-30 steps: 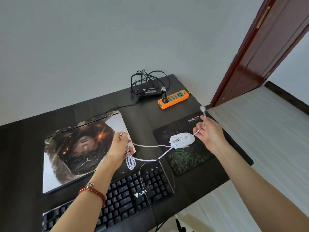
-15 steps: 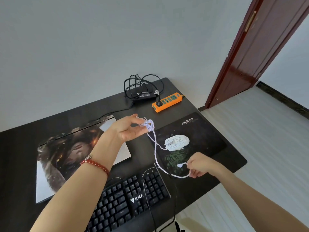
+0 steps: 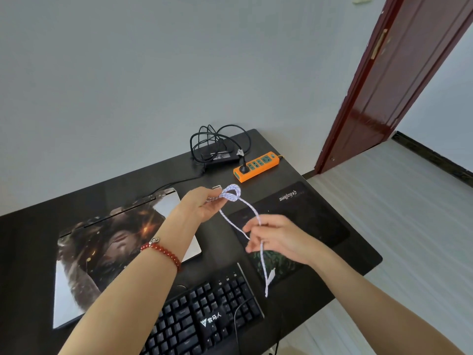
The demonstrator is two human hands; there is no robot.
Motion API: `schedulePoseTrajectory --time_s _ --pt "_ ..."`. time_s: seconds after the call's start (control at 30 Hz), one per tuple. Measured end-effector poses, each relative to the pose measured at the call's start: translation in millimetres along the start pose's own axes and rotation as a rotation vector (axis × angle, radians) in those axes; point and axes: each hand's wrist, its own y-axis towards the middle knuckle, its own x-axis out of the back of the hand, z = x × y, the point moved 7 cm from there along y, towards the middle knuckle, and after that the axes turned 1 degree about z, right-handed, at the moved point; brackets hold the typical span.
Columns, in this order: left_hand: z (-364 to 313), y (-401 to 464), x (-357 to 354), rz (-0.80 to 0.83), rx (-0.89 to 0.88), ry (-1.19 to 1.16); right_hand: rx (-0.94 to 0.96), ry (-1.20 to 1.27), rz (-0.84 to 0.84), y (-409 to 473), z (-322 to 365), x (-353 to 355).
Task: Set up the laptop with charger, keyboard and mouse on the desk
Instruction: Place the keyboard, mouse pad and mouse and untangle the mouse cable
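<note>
cable (image 3: 252, 208) of the mouse runs between my two hands, above the desk (image 3: 30, 226). my left hand (image 3: 202, 203) pinches the coiled bundle up and to the left; my right hand (image 3: 276, 239) sits lower and to the right, fingers curled loosely round the strand, which passes through them and hangs down to a free end over the mat (image 3: 307, 216). the stretch between the hands runs diagonally, upper left to lower right. the bundle lies up and left of my right hand, and the laptop (image 3: 107, 252), closed, lies left of both; my left hand is the nearer to it. judgement: the plug belongs at the laptop's side, so the free end has to travel left. i cannot see the mouse itself; my right hand may be covering it. count: one laptop, one keyboard (image 3: 204, 316), one mat, one charger (image 3: 220, 155), one power strip (image 3: 256, 165), one white cable.
</note>
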Motion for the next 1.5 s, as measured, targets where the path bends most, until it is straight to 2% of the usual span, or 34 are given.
schedulePoseTrajectory --time_s 0.1,0.2,0.27,0.37,0.5,0.57,0.6,0.73,0.8,0.87,0.93,1.03,1.1,1.17,1.23,1.37,1.43,1.5 --pt "-2 7 22 -0.031 0.025 0.048 0.008 -0.243 -0.245 -3 16 48" --pt "-3 13 40 -0.058 0.035 0.103 -0.088 -0.717 -0.347 -5 20 82" --pt "-6 19 52 -0.075 0.038 0.092 -0.131 -0.985 -0.518 -10 23 105" --pt "-11 28 74 -0.098 0.052 0.054 -0.116 -1.061 -0.857 -26 31 134" --pt "-7 34 86 -0.057 0.068 0.113 -0.161 -1.133 -1.032 -26 30 144" --pt "-5 35 85 -0.030 0.011 0.160 -0.221 -1.131 -0.983 -15 28 147" --pt "-4 36 84 -0.019 -0.014 0.201 -0.209 -1.023 -0.946 -9 28 148" --pt "11 32 79 0.040 -0.005 0.565 -0.075 -0.252 -0.790 12 18 136" --pt "19 27 77 0.066 0.038 0.862 -0.006 -0.147 -0.660 18 23 117" --pt "21 28 77 0.042 0.010 1.035 0.036 -0.108 -0.492 24 27 91" --pt "20 28 71 0.031 -0.073 0.991 0.035 -0.082 -0.366 30 26 67" --pt "23 30 60 0.038 -0.150 0.967 0.033 -0.306 -0.280 41 15 38" --pt "34 33 51 0.133 -0.040 0.829 0.048 -0.508 -0.205 49 4 21" --pt "41 33 38 0.232 0.067 0.583 0.016 -0.609 -0.144 55 -14 10" --pt "38 35 34 0.202 0.047 0.441 -0.029 -0.611 -0.109 62 -32 8" --pt "35 46 47 0.007 -0.108 0.344 -0.114 -0.585 -0.080 73 -53 16" --pt "26 49 54 -0.067 -0.250 0.443 -0.155 -0.555 -0.079 82 -57 23" --pt "20 49 54 -0.048 -0.376 0.652 -0.192 -0.396 -0.177 90 -57 33"
